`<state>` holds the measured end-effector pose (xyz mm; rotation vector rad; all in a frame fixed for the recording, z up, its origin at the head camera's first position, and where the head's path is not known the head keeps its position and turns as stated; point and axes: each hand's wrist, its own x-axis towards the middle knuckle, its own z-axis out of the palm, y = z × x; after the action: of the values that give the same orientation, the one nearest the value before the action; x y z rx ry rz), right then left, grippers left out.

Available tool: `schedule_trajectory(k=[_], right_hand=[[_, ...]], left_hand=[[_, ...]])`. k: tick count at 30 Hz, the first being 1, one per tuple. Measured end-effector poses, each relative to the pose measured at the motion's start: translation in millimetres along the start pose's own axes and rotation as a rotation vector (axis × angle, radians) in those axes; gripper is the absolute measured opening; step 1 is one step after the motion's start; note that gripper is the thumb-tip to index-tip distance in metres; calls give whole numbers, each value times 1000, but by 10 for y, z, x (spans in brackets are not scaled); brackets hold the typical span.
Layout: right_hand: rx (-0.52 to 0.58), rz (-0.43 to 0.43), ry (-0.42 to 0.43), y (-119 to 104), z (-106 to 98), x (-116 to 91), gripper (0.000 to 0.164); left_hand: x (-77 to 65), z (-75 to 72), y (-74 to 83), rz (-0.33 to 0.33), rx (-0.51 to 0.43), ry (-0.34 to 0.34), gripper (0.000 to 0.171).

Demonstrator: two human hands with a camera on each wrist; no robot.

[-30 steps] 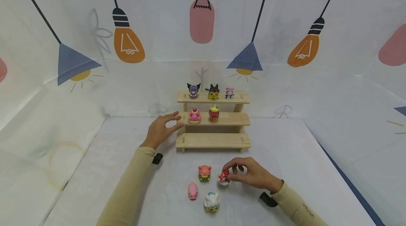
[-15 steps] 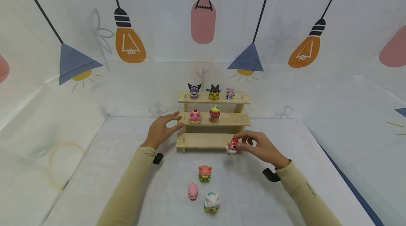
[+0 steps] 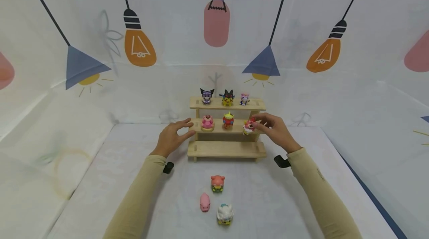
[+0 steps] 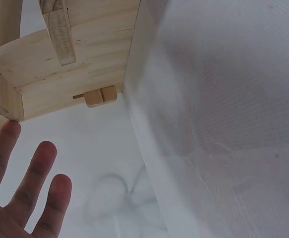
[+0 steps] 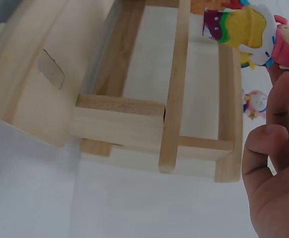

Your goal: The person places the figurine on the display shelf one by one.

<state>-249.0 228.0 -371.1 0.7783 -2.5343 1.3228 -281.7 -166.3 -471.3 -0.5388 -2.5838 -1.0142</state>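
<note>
The surface (image 3: 100,179) is covered with a white cloth that has pale printed shapes, and the same cloth goes up the walls (image 3: 50,26) on the left, at the back and on the right. On the walls there are drawings of hanging lamps: a blue cone lamp (image 3: 83,69) at the left, an orange bulb (image 3: 139,47), a pink bulb (image 3: 216,23) in the middle, then another blue cone and another orange bulb to the right.

The left hand (image 3: 172,138) rests with relaxed, spread fingers at the left end of the wooden shelf (image 3: 226,149), touching the edge of the middle step; it grasps nothing. The shelf stands at the back middle of the surface and has three steps. On the top step stand three small figures in a row (image 3: 227,98). On the middle step stand a pink figure (image 3: 207,123) and a red and green figure (image 3: 228,120), and just right of them is the small red and white figure (image 3: 249,126). The right hand (image 3: 275,131) pinches this figure with fingers and thumb at the right part of the middle step; whether its base touches the wood I cannot tell.

Near the front of the surface, well apart from both hands, lie three more toys: a pink pig (image 3: 204,202), an orange-headed figure (image 3: 217,183) and a white figure (image 3: 225,214).
</note>
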Motion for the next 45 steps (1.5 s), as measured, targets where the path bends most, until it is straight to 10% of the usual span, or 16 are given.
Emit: schedule_trajectory(k=[28,45], right_hand=[[71,78,9,640,59,337,33],[79,101,-14,385,26,292,36]], left_hand=[[-4,-11,33,-29,21,-16,50],[-34,-57,134,26,118,-39,46]])
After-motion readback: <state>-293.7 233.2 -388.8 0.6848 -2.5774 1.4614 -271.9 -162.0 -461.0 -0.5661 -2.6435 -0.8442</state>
